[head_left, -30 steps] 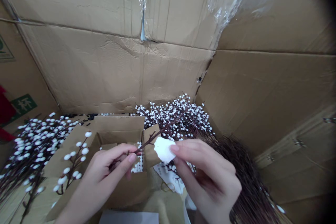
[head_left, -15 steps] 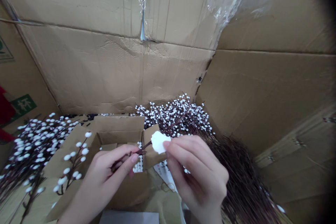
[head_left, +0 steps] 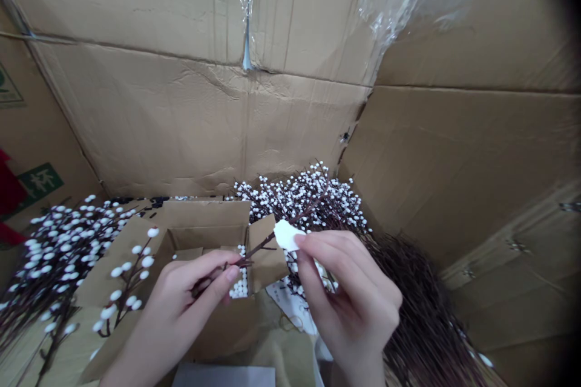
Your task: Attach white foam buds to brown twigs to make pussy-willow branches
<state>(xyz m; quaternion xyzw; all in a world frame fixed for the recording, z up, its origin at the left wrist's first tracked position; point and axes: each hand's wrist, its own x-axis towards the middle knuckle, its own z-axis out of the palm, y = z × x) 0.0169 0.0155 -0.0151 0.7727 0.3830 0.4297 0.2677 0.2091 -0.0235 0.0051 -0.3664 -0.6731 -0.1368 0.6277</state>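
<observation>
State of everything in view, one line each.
Left hand: closed on the dark stem
Dark stem: held, slanting up and away
Right hand: pinching the white piece
White piece: pinched, ragged-edged; contact with stem unclear
Cardboard box: open, right flap outward
White balls: loose in box
Left berry stems: heaped
Far berry stems: heaped

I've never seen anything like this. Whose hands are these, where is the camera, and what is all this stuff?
There's no machine here: a person works barehanded, and the view comes from a camera on their head. The left hand holds a brown twig. The right hand pinches a white piece close to it; I can't tell whether they touch. Beyond the left hand is an open cardboard box containing white beads. White-berried branches lie to the left and right.
</observation>
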